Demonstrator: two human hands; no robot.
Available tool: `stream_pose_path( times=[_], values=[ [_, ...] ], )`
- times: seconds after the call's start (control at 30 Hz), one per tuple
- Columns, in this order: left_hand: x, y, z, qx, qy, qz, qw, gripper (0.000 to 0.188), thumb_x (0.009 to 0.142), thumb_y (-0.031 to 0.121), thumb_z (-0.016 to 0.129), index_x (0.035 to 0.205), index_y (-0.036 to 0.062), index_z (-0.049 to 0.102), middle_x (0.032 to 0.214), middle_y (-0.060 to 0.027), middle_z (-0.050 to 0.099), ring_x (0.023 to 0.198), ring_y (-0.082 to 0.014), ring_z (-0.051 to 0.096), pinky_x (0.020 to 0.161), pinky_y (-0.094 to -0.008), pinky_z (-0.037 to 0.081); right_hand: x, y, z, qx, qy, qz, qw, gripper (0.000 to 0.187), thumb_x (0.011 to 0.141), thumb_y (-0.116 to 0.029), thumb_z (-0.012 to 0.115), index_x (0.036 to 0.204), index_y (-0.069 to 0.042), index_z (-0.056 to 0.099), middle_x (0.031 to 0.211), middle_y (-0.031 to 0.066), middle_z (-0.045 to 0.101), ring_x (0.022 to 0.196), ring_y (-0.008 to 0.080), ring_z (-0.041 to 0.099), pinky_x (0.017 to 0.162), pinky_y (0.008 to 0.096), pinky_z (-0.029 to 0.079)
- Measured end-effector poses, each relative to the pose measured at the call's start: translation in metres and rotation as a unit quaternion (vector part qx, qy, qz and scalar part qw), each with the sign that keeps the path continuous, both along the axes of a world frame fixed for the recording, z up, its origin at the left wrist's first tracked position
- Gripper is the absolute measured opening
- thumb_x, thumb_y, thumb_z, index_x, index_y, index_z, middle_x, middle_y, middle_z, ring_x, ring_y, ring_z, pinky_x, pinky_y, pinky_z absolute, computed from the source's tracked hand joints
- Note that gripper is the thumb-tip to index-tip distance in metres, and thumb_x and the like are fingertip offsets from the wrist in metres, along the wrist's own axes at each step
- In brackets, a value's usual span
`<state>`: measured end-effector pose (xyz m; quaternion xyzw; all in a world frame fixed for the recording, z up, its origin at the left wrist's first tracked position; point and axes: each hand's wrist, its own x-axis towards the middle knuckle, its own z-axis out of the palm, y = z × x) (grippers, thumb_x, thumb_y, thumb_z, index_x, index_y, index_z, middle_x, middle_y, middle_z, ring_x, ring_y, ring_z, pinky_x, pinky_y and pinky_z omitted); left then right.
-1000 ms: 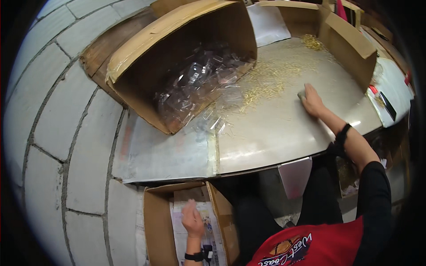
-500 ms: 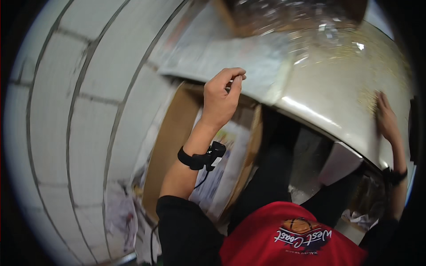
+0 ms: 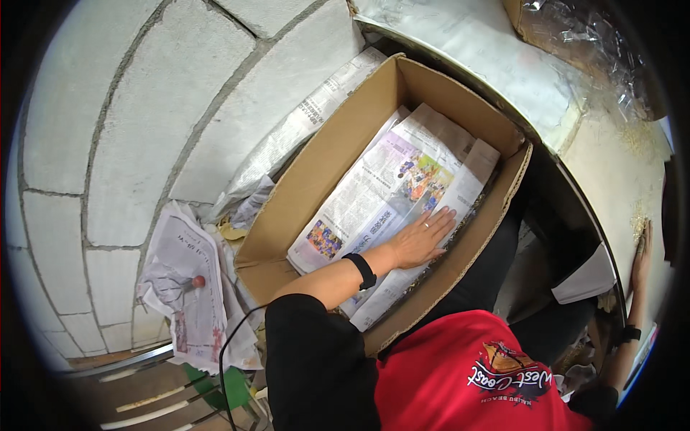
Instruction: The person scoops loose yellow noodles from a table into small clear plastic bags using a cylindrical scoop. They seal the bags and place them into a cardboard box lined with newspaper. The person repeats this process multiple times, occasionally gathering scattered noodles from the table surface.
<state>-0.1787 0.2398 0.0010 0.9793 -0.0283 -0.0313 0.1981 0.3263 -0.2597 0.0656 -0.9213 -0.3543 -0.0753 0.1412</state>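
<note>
Half a second ago the left hand [image 3: 422, 237] was raised at counter height with fingertips pinched; now it has come down into the open cardboard box [image 3: 338, 144] under the counter [image 3: 611, 179] and lies flat, palm down, on the newspaper sheets [image 3: 388, 187] that line the box. Its grip is wide, fingers spread and holding nothing, pressing the paper at about 4 o'clock of the box floor. The view has swung down too, so the box now fills the middle of the picture. The right hand [image 3: 641, 251] stays where it was, resting flat on the counter top at 3 o'clock, fingers extended, gripping nothing. More crumpled newspaper [image 3: 187, 280] lies on the floor at 8 o'clock beside the box, with a small red ball [image 3: 198, 281] on it. Clear plastic wrapping [image 3: 582, 36] sits on the counter at 1 o'clock.
</note>
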Motion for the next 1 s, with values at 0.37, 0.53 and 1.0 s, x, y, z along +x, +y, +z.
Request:
stream_pose_path(
  times=[0.37, 0.53, 1.0],
  values=[
    [0.013, 0.006, -0.043, -0.012, -0.003, -0.032, 0.999, 0.063, 0.091, 0.037, 0.049, 0.141, 0.0033, 0.031, 0.149, -0.0169, 0.024, 0.140, -0.0303, 0.017, 0.113, -0.0499, 0.013, -0.026, 0.016, 0.011, 0.013, 0.015, -0.040, 0.999, 0.043, 0.100, -0.022, 0.037, 0.140, -0.007, 0.037, 0.148, 0.0115, 0.031, 0.138, 0.0234, 0.027, 0.113, 0.0332, 0.020],
    [0.014, 0.007, -0.035, 0.017, 0.018, -0.040, 0.999, 0.064, 0.091, 0.037, 0.049, 0.142, 0.0036, 0.030, 0.149, -0.0169, 0.024, 0.140, -0.0312, 0.017, 0.112, -0.0498, 0.015, -0.040, 0.034, 0.021, 0.006, 0.013, -0.077, 0.997, 0.044, 0.099, -0.023, 0.037, 0.140, -0.007, 0.037, 0.148, 0.0114, 0.031, 0.138, 0.0243, 0.028, 0.113, 0.0334, 0.020],
    [0.087, 0.016, 0.061, -0.069, -0.255, 0.117, 0.957, 0.031, 0.084, 0.005, 0.055, 0.115, -0.0017, 0.055, 0.119, -0.0193, 0.055, 0.112, -0.0374, 0.050, 0.095, -0.0433, 0.039, -0.087, 0.081, 0.064, 0.021, 0.021, -0.121, 0.992, 0.042, 0.091, -0.012, 0.047, 0.133, -0.009, 0.047, 0.144, 0.0149, 0.036, 0.134, 0.0308, 0.032, 0.112, 0.0373, 0.025]
  ],
)
